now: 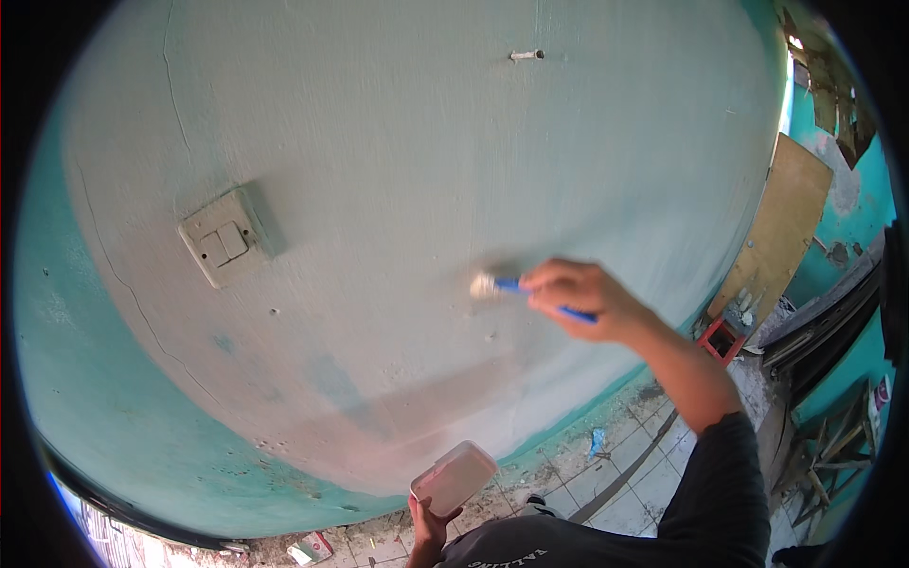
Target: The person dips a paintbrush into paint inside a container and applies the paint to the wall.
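My right hand (579, 298) grips a paintbrush (510, 284) by its blue handle, and the pale bristles meet the wall at mid-height. Low in front of my body, my left hand (429, 522) holds a shallow rectangular plastic container (454, 478) with pale contents. The wall (383, 213) wears a whitish coat over turquoise paint, with bluish patches and thin cracks. On its left part is a cream double light switch (224, 240). A short pipe stub (527, 55) sticks out near the top.
Debris and dirt lie on the tiled floor (589, 483), with a small carton (309, 549) at the wall's foot. To the right are a red plastic stool (721, 341), a leaning wooden board (774, 220), stacked dark planks (827, 326) and a wooden frame (838, 447).
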A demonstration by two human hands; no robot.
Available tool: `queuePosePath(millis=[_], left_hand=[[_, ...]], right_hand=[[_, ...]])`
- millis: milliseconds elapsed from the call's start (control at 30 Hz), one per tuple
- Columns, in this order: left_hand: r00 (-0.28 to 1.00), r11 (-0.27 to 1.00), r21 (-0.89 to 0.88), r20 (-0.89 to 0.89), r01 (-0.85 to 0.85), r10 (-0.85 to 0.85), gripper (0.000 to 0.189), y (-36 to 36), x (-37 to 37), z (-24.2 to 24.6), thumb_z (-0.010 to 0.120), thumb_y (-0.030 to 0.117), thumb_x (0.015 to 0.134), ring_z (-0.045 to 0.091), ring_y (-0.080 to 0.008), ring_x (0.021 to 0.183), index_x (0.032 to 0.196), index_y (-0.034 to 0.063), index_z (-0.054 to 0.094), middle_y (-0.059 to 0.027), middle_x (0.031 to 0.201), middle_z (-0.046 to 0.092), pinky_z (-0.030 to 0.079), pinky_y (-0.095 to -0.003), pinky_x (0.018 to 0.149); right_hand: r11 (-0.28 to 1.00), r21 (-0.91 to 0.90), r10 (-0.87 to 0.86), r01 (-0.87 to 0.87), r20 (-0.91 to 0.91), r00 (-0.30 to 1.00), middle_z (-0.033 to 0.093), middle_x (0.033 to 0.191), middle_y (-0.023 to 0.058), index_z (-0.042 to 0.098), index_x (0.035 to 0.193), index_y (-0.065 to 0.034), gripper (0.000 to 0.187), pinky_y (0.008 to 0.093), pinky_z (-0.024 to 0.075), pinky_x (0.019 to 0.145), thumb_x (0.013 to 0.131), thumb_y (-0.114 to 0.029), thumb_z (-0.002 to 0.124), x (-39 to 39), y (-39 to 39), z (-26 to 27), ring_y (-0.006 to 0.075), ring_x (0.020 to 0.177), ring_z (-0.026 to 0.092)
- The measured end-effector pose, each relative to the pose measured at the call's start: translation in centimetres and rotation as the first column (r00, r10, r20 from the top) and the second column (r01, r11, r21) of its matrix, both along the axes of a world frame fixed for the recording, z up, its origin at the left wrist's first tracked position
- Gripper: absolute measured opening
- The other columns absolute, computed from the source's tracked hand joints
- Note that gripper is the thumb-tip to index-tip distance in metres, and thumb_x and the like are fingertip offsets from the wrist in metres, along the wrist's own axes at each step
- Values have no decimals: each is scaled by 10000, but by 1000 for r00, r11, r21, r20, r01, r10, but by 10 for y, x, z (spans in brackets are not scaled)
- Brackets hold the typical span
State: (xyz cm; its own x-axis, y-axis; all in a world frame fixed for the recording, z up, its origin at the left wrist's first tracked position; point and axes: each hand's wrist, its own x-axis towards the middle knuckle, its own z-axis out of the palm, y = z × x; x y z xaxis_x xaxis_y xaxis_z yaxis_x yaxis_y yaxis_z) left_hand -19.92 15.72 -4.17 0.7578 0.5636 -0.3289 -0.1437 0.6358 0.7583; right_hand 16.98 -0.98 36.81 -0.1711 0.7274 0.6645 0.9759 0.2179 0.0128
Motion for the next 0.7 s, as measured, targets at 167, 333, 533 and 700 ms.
queuePosePath(millis=[167,333,533,700], left_hand=[[999,999,2,-22,-43,43,682,-1,-6,-1,612,390,925,596,-436,1295,1502,192,305,-156,1523,469,604,-633,846],[999,998,-38,-3,-53,53,619,2,-8,-18,579,366,958,562,-439,1323,1503,206,332,-151,1530,462,597,-642,848],[997,997,-29,24,-68,68,608,10,-4,-35,581,379,968,557,-426,1325,1503,205,349,-143,1525,468,597,-638,848],[995,993,-65,-9,-100,99,605,10,-4,-25,577,386,964,551,-411,1337,1500,214,355,-136,1530,469,600,-639,850]], right_hand=[[949,314,-62,-24,261,963,747,1072,152,699,936,-4,154,347,638,791,848,78,796,2,2,123,281,1000,766],[822,569,-266,-14,406,874,736,1128,147,702,972,-3,162,348,632,805,856,69,789,3,10,154,294,1004,754],[845,529,-270,80,292,918,716,1198,170,743,1014,-17,211,405,630,899,812,25,789,0,23,24,367,1154,712],[928,316,-193,198,-45,980,694,1240,176,742,1008,-5,220,453,622,927,790,-10,772,-35,13,-162,392,1186,690]])
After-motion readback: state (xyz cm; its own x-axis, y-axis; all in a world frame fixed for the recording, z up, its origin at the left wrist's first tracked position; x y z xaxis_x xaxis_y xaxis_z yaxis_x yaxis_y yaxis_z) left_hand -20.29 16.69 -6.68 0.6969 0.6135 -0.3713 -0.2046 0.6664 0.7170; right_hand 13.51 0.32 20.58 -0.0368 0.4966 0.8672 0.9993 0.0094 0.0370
